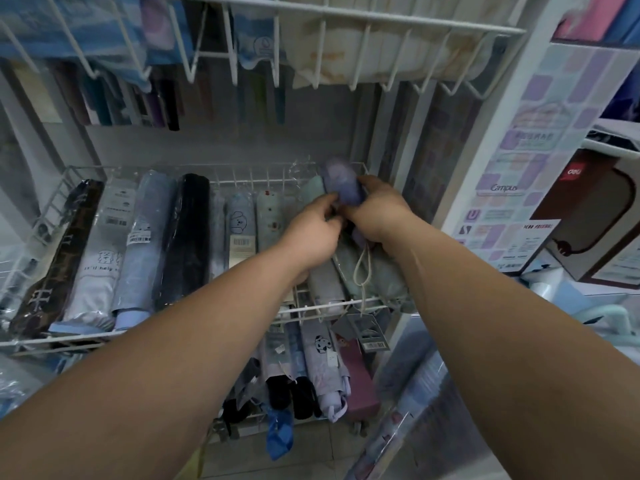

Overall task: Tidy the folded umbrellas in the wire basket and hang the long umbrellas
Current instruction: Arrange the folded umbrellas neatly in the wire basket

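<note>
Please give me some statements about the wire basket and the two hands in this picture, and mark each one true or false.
1. Both hands, the left hand and the right hand, hold the purple folded umbrella. True.
2. The purple folded umbrella is at the left end of the wire basket. False: it is at the right end.
3. A black folded umbrella lies in the basket, left of the hands. True.
4. The basket holds only one umbrella. False: many lie side by side.
5. A hand grips the dark brown patterned umbrella. False: no hand touches it.
</note>
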Tool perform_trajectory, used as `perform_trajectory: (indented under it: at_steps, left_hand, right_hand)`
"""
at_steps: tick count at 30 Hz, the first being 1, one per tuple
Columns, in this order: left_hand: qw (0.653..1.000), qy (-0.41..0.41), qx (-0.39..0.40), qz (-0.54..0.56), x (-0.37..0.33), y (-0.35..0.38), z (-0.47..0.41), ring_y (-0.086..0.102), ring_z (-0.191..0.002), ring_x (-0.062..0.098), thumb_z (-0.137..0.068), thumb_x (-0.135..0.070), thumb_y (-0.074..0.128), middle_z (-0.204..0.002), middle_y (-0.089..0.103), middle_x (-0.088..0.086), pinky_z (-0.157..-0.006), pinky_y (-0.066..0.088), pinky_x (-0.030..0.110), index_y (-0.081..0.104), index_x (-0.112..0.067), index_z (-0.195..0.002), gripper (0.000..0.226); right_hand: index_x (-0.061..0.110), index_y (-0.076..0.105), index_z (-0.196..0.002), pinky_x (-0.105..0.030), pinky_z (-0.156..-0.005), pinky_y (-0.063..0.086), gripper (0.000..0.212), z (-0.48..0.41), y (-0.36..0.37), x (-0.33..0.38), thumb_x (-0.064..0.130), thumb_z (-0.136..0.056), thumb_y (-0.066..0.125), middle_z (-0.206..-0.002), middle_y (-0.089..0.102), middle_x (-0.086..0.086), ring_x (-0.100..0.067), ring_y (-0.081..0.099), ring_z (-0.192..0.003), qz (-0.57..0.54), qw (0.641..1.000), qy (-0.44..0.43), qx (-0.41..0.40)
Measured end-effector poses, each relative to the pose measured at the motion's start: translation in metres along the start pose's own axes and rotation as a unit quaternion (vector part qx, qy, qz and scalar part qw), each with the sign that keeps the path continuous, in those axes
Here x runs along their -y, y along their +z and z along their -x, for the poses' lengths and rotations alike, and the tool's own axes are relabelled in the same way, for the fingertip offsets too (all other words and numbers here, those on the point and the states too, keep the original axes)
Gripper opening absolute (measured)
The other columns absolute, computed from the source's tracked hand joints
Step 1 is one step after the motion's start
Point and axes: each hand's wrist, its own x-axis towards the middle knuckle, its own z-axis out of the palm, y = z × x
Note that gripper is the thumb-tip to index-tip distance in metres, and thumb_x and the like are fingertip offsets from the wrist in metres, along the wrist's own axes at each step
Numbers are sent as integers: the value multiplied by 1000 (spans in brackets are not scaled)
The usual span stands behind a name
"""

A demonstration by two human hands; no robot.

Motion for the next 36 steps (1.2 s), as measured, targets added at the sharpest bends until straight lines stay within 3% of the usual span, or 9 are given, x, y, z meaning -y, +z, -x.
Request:
perform_trajectory:
  at_steps: [7, 11, 14, 18, 20, 24, 28, 33, 36]
  left_hand:
    - [986, 51, -46, 152, -10, -22, 15, 57, -131, 24, -104, -8, 46, -143, 59, 7, -115, 42, 46, 48, -18, -149, 46]
    - [975, 61, -123, 175, -3, -60, 26, 65, -115, 18, -103, -19, 50, -131, 68, 7, -108, 49, 45, 60, -17, -139, 37]
    - [981, 42, -152, 110, 12, -90, 32, 66, -92, 12, -104, -14, 51, -113, 72, 2, -92, 56, 32, 64, -17, -135, 34]
    - [987, 6, -159, -34, 36, -126, 43, 65, -100, 5, -98, -8, 56, -124, 71, 4, -84, 46, 9, 68, -12, -130, 34]
    - [983, -6, -144, -117, 40, -137, 51, 65, -110, 12, -94, -5, 59, -127, 71, 7, -91, 45, 13, 68, -12, -130, 38]
    - [947, 21, -110, -300, 33, -146, 59, 65, -116, 31, -91, -7, 58, -122, 72, 14, -95, 49, 32, 72, -10, -120, 33]
    - [882, 23, -85, -462, 33, -150, 55, 61, -101, 35, -91, -18, 58, -100, 69, 11, -73, 46, 36, 69, -17, -89, 11]
    - [845, 33, -62, -530, 35, -148, 55, 54, -105, 33, -91, -23, 58, -110, 65, 4, -81, 49, 41, 71, -21, -99, 15]
    - [850, 51, -82, -519, 32, -140, 55, 53, -104, 36, -86, -18, 61, -110, 64, 8, -82, 49, 42, 71, -20, -101, 18]
  right_hand:
    - [25, 62, -118, -45, -72, 61, 36, 15, 18, 21, 25, -82, 67, -99, 73, -3, -32, 72, -86, -151, 983, -60, -83]
    - [24, 58, -116, -16, -46, 50, 29, 34, 40, 44, 15, -90, 68, -72, 64, 8, 2, 59, -45, -234, 966, -80, -77]
    - [15, 57, -131, -7, -41, 41, 40, 48, 69, 52, 12, -93, 69, -68, 55, 17, 9, 52, -38, -284, 956, -66, -29]
    - [11, 43, -148, -8, -47, 45, 55, 62, 108, 57, 7, -97, 63, -91, 65, 7, 4, 56, -46, -309, 948, -47, 64]
    - [15, 36, -153, -14, -46, 47, 59, 70, 125, 62, 9, -99, 60, -100, 66, 4, -1, 54, -48, -301, 948, -41, 93]
    - [23, 44, -143, -21, -45, 46, 45, 71, 135, 70, 14, -101, 57, -82, 64, -3, -10, 52, -47, -306, 943, -31, 127]
    - [16, 39, -153, -31, -84, 55, 62, 62, 132, 69, 26, -96, 63, -131, 65, -8, -22, 68, -104, -170, 971, -56, 157]
    - [19, 45, -150, -31, -102, 48, 59, 52, 120, 61, 25, -94, 63, -135, 64, -3, -20, 60, -123, -81, 974, -65, 201]
    - [22, 60, -136, -35, -100, 50, 47, 42, 98, 52, 38, -92, 64, -125, 69, -5, -27, 63, -117, 68, 987, -109, 99]
